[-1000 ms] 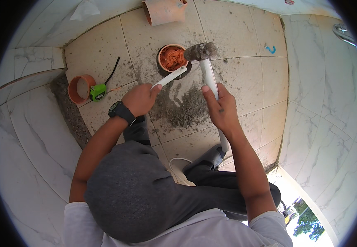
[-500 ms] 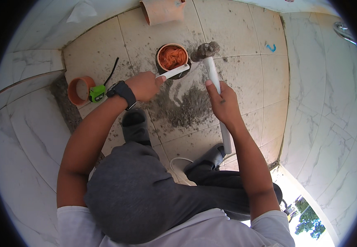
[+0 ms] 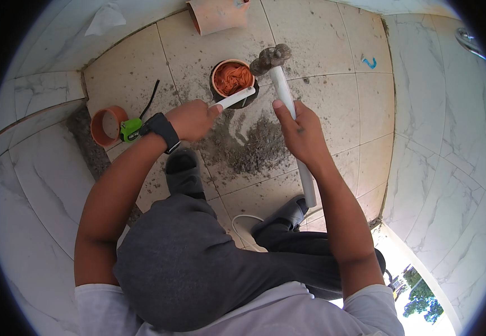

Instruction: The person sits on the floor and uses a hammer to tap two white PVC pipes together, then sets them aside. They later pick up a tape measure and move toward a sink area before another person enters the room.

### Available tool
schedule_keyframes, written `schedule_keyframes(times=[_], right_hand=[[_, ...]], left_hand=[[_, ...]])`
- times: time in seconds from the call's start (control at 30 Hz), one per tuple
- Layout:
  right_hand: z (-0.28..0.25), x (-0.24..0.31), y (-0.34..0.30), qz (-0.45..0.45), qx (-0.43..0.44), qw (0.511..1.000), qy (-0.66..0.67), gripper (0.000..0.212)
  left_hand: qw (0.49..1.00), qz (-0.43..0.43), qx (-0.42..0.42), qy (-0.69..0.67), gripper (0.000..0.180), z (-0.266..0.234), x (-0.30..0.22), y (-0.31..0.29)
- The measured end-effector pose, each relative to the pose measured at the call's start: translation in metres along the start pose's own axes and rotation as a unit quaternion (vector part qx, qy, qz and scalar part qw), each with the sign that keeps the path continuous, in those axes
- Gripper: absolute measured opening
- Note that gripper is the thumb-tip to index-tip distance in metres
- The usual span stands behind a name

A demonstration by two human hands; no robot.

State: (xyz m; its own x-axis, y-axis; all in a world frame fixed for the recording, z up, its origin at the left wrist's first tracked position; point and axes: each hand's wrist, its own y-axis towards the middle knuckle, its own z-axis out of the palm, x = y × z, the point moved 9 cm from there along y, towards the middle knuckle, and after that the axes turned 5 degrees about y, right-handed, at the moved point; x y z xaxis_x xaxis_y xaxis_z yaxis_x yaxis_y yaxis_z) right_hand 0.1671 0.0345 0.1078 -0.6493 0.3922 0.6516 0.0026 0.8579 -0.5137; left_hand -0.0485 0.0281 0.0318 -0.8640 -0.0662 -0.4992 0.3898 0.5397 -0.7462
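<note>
My left hand (image 3: 193,120) is closed round a narrow white bar (image 3: 236,98); its kind I cannot make out. The bar's far end lies at the near right rim of an orange pipe (image 3: 216,84) set in a hole in the floor. Crumpled orange material (image 3: 234,77) fills the pipe's mouth. My right hand (image 3: 304,131) grips the white handle of a hammer (image 3: 283,87). Its dirty, grey-brown head is to the right of the pipe's rim, above the bar's tip; whether they touch I cannot tell.
Grey rubble (image 3: 257,148) covers the tiles in front of the pipe. A green tape measure (image 3: 130,130) and an orange pipe ring (image 3: 107,126) lie at the left. Farther back is a larger pipe piece (image 3: 220,15). Marble-patterned walls (image 3: 439,123) flank the floor.
The hammer head has moved left and slightly away from me, closer to the pipe's rim. My right hand has shifted a little the same way. The white bar has stayed nearly in place.
</note>
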Motion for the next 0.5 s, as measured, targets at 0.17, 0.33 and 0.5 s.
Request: schedule_keyframes(times=[0.17,0.33,0.5], right_hand=[[0.009,-0.012,0.010,0.048,0.058,0.995,-0.072,0.053],[0.008,-0.002,0.004,0.004,-0.001,0.999,-0.041,0.053],[0.016,-0.004,0.001,0.020,0.051,0.996,-0.069,0.051]], left_hand=[[1.000,-0.016,-0.005,-0.021,0.066,0.000,0.009,0.002],[1.000,0.009,-0.006,-0.005,0.065,0.005,0.010,0.004],[0.997,0.059,-0.048,0.001,0.064,0.002,0.003,0.003]])
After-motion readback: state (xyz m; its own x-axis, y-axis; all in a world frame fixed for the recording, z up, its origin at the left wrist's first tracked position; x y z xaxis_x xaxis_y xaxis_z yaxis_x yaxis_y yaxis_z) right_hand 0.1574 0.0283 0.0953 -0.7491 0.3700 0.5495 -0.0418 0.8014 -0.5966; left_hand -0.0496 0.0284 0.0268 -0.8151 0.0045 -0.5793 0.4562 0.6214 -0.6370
